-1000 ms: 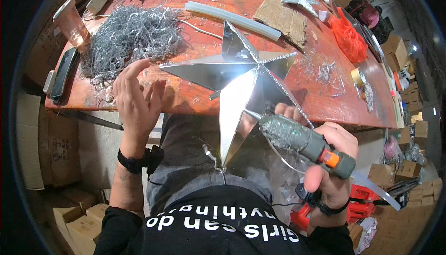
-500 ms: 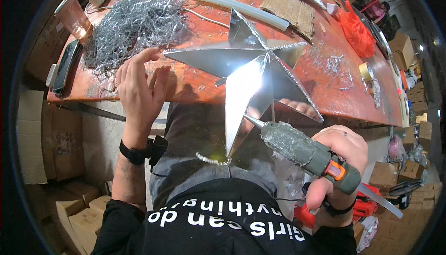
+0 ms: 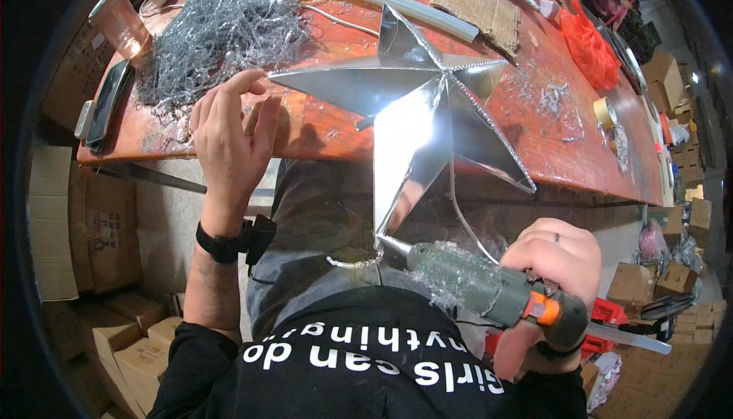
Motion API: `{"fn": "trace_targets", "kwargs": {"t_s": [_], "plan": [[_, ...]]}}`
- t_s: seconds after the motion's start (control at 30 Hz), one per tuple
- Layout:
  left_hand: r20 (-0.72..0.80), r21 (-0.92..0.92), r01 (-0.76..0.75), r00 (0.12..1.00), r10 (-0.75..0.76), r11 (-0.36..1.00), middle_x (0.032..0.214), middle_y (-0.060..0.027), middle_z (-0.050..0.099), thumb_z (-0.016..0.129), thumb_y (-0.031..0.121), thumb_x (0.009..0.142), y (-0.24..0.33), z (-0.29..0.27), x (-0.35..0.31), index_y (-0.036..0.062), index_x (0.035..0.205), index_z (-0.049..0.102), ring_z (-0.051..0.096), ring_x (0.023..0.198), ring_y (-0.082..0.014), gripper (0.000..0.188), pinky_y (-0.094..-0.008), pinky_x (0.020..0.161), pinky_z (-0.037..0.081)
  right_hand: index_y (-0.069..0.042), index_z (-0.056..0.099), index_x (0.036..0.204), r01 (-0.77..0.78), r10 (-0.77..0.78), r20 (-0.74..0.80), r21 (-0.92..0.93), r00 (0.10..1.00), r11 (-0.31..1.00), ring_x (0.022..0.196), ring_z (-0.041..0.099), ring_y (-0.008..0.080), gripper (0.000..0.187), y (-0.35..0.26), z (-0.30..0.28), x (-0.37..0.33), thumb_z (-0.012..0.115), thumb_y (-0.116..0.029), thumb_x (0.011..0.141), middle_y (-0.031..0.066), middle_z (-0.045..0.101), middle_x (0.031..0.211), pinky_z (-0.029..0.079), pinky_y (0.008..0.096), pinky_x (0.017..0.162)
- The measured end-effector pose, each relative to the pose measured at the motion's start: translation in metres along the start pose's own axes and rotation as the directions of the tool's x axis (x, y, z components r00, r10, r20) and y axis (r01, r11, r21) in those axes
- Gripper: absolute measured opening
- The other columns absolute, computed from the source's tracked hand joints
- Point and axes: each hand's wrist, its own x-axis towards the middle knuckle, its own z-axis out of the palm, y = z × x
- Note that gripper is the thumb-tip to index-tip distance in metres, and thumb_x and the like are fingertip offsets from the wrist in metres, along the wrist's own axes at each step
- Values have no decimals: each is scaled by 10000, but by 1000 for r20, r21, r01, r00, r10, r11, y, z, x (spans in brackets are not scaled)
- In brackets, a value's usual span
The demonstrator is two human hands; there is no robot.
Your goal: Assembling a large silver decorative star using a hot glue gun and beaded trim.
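A mirror-like silver star (image 3: 408,140) overhangs the near table edge, one point reaching down over my lap. Silver braided trim (image 3: 489,121) runs along some ridges, and a loose trim end (image 3: 350,264) curls from the lowest point. My right hand (image 3: 553,266) grips a dark green hot glue gun (image 3: 473,282) with an orange part and a clear glue stick at its back. Its nozzle is at that lowest point. Beside the star's left point is my left hand (image 3: 233,125), index fingertip at or against the tip, thumb and fingers apart.
On the red table (image 3: 328,140) lie a heap of silver trim (image 3: 225,37), clear glue sticks (image 3: 397,7), cardboard (image 3: 477,13), a tape roll (image 3: 604,114), a red plastic bag (image 3: 589,49), a phone (image 3: 109,106) and a plastic cup (image 3: 122,22). Another person (image 3: 611,7) is at far right.
My right hand has brought the glue gun down and left, moving the nozzle from the lower point's side to its tip. A pale cord now shows beside the star. My left hand stays nearly still.
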Motion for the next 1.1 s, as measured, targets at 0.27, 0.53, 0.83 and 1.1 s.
{"fn": "trace_targets", "kwargs": {"t_s": [0.27, 0.53, 0.83, 1.1], "plan": [[8, -31, 37, 999, -37, 999, 924, -15, 654, 679, 199, 888, 1, 0, -1, 96, 1123, 620, 611, 872, -226, 264, -357, 827, 422, -39, 598, 702, 53, -57, 34, 97, 998, 994, 538, 575, 220, 817, 0, -3, -2, 675, -825, 489, 37, 579, 616, 444, 309, 515], [24, -28, 20, 1000, -19, 999, 924, -32, 659, 666, 205, 895, 0, -1, -2, 80, 1117, 618, 621, 893, -237, 259, -369, 847, 432, -37, 604, 724, -50, 53, -36, 78, 998, 996, 542, 556, 229, 751, 4, -3, -1, 780, -710, 443, 43, 560, 617, 417, 311, 516], [23, -5, 8, 1000, -8, 1000, 915, -31, 668, 665, 195, 897, -2, 1, -2, 76, 1089, 626, 627, 878, -234, 229, -366, 836, 441, -54, 578, 688, -129, 128, 16, 129, 992, 983, 537, 514, 183, 871, 6, 2, -9, 585, -909, 518, 16, 544, 604, 376, 300, 503], [-71, -299, -75, 996, 56, 951, 1091, -126, 597, 605, 112, 905, -9, -12, -13, 14, 1072, 598, 572, 928, -251, 193, -341, 797, 434, 26, 627, 929, -129, 263, -595, 258, 760, 957, 778, 640, 272, 858, 30, 3, -33, 652, -787, 655, 132, 640, 886, 510, 354, 725]]}}
